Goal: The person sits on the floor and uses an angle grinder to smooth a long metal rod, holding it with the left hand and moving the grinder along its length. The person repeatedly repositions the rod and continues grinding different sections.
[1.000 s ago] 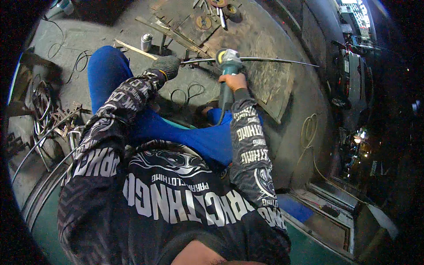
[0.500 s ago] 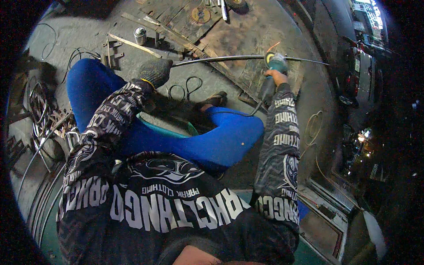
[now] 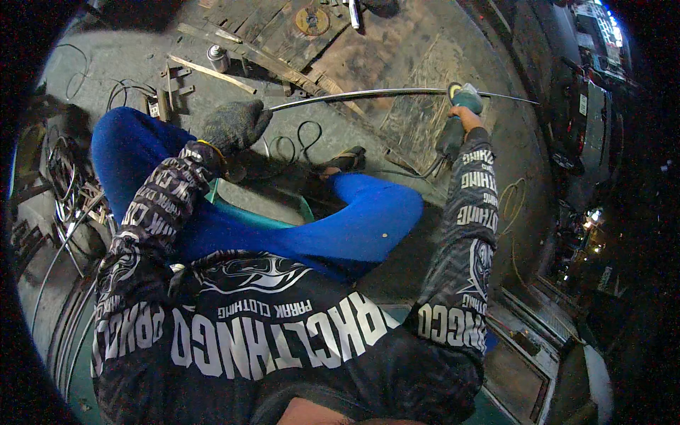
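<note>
A dim workshop floor of stained concrete (image 3: 397, 57) fills the view, with worn wooden planks (image 3: 262, 21) lying across it at twelve o'clock and a rusty round disc (image 3: 312, 20) resting on them; a small metal can (image 3: 217, 57) stands at eleven o'clock beside a pale wooden strip (image 3: 211, 74); loops of dark cable (image 3: 297, 142) lie on the floor near the centre, and a tangle of bent metal rods (image 3: 67, 191) sits at nine o'clock. The person sits low over the floor, blue-trousered legs (image 3: 354, 219) folded, a sandalled foot (image 3: 345, 160) just above the knee.

A long thin metal rod (image 3: 382, 92) arcs across the upper part of the view from about eleven o'clock to two o'clock, slightly bowed. The left hand (image 3: 234, 124), in a grey knitted glove, is closed around the rod's left end, fingers wrapped tight about it. The right hand (image 3: 464, 117), bare, is at one o'clock, fingers curled firmly around the body of a green angle grinder (image 3: 460, 106); the grinder's head meets the rod near its right portion, and its dark cord trails back toward the foot. Both arms wear black sleeves with white print.

At three o'clock, beyond the slab's edge, dark machinery (image 3: 588, 106) stands in shadow, too dim to tell apart.
</note>
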### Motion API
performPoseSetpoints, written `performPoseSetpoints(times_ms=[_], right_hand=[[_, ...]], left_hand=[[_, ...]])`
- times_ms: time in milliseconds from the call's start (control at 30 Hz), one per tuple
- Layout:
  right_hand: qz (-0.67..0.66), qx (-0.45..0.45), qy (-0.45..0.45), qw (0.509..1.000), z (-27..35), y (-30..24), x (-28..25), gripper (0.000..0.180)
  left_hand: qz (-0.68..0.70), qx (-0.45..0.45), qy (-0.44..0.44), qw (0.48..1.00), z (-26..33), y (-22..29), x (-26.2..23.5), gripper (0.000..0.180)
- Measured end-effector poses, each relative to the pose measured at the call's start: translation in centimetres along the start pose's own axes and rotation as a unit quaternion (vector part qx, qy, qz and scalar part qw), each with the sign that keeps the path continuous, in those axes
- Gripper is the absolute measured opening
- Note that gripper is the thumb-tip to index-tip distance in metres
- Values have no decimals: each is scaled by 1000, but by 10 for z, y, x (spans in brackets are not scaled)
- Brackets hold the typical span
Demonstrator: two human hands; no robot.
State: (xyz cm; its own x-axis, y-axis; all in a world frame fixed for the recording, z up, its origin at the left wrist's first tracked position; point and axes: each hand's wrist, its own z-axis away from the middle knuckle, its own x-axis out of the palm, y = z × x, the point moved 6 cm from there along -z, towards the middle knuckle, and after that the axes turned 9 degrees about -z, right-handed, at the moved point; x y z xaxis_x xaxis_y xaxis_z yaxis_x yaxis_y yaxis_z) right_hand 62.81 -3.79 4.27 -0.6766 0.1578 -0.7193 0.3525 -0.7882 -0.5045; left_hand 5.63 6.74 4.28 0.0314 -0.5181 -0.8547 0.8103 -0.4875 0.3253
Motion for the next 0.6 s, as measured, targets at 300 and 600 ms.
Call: performPoseSetpoints(times_ms=[300, 600], right_hand=[[272, -158, -60, 947, 127, -44, 114, 26], [9, -56, 21, 998, 270, -97, 199, 74]], left_hand=[[109, 85, 25, 990, 23, -23, 23, 34], [13, 143, 54, 988, 37, -25, 31, 24]])
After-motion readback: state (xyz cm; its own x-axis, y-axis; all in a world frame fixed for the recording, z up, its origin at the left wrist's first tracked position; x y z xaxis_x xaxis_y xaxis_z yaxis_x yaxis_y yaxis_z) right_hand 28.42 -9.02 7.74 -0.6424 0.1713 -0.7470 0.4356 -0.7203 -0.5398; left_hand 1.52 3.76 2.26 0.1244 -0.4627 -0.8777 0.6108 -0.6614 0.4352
